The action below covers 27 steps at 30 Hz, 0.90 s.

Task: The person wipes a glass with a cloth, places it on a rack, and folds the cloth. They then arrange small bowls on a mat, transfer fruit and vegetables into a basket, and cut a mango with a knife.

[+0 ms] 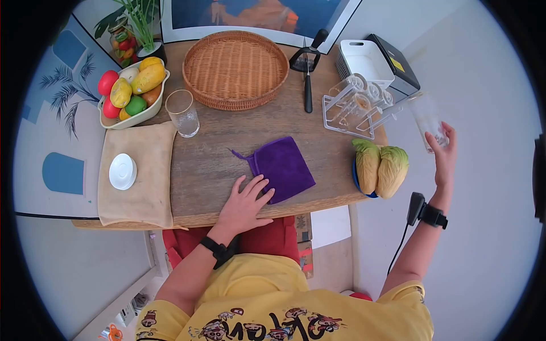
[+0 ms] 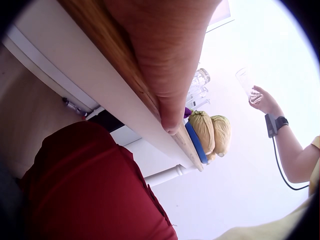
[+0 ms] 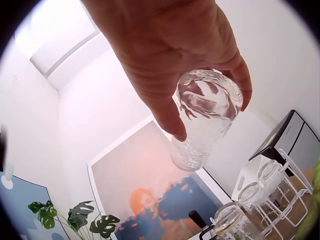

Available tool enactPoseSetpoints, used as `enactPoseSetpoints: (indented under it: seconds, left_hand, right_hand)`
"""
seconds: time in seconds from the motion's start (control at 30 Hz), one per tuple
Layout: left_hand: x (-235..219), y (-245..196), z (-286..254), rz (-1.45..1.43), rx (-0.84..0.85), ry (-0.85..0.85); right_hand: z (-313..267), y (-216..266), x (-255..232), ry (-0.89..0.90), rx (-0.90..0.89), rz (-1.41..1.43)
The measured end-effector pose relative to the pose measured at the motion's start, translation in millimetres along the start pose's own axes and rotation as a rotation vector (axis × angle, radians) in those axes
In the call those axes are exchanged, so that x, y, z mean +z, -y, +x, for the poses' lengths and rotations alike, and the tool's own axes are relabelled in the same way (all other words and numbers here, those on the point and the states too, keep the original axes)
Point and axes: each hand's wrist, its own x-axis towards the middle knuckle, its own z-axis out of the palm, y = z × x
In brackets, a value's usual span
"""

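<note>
Glass [image 1: 427, 119], clear and tilted, is held in the air at the right of the frame, beyond the table [image 1: 213, 167]. It is gripped near its lower end by the right hand [image 1: 445, 152], whose thumb and fingers are curled round opposite sides, as is shown in the right wrist view. In the lower middle, a purple cloth [image 1: 284, 169] is touched by the left hand [image 1: 244, 206], whose fingers are spread apart and laid over its near left edge; nothing is clasped by them.

To the right of the cloth, two cabbages [image 1: 380, 170] are held in a blue bowl [image 1: 356, 177] near the table's edge. Above them, several clear glasses [image 1: 357, 83] are carried by a white rack [image 1: 325, 116]. At upper centre a round wicker tray [image 1: 236, 68] is seen, with a black-handled knife [image 1: 307, 94] to its right. At upper left, fruit [image 1: 148, 78] is piled in a pale basket [image 1: 134, 120], and a gold-rimmed tumbler [image 1: 185, 118] is placed nearby. Below the basket, a white lid [image 1: 121, 171] is set on a beige mat [image 1: 136, 202].
</note>
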Motion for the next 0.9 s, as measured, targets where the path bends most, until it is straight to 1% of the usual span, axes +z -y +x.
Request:
enactPoseSetpoints:
  seconds: [0.03,0.1,0.13,0.2,0.3,0.33,0.4,0.43,0.5,0.73,0.9]
  left_hand:
    - [0.3,0.1,-0.1,-0.002,-0.001,0.001]
    - [-0.5,-0.3,0.0,-0.003,-0.002,0.001]
    - [-1.2,-0.5,-0.1,-0.004,-0.005,0.006]
    - [-1.9,-1.0,-0.1,-0.004,-0.011,0.01]
    - [-1.4,-0.2,0.1,-0.004,-0.016,0.018]
    - [-1.2,-0.1,0.1,-0.01,-0.01,0.009]
    - [-0.8,-0.2,-0.2,-0.014,-0.005,0.0]
    - [-0.5,-0.4,-0.1,-0.014,-0.005,0.0]
    - [-0.4,-0.7,0.0,-0.01,-0.005,-0.001]
    - [-0.8,-0.6,0.5,-0.016,-0.01,0.006]
    - [-1.3,-1.2,1.3,-0.011,-0.008,0.01]
  right_hand:
    - [7.4,-1.5,-0.1,-0.001,0.0,0.0]
    - [20.3,-2.7,2.9,-0.013,-0.228,-0.364]
    - [24.9,-2.0,6.0,-0.015,-0.23,-0.364]
    - [34.8,0.0,14.2,0.07,-0.082,-0.214]
    - [57.4,-13.6,30.4,0.105,-0.05,-0.227]
    - [64.1,-16.8,36.2,0.108,-0.052,-0.225]
    - [75.2,-21.5,46.8,0.104,-0.17,-0.418]
    - [79.6,-23.3,52.4,0.104,-0.169,-0.416]
    - [86.4,-27.5,63.0,0.137,-0.289,-0.538]
    - [98.7,-39.3,102.4,0.234,-0.284,-0.595]
    - [96.5,-47.6,131.0,0.263,-0.216,-0.539]
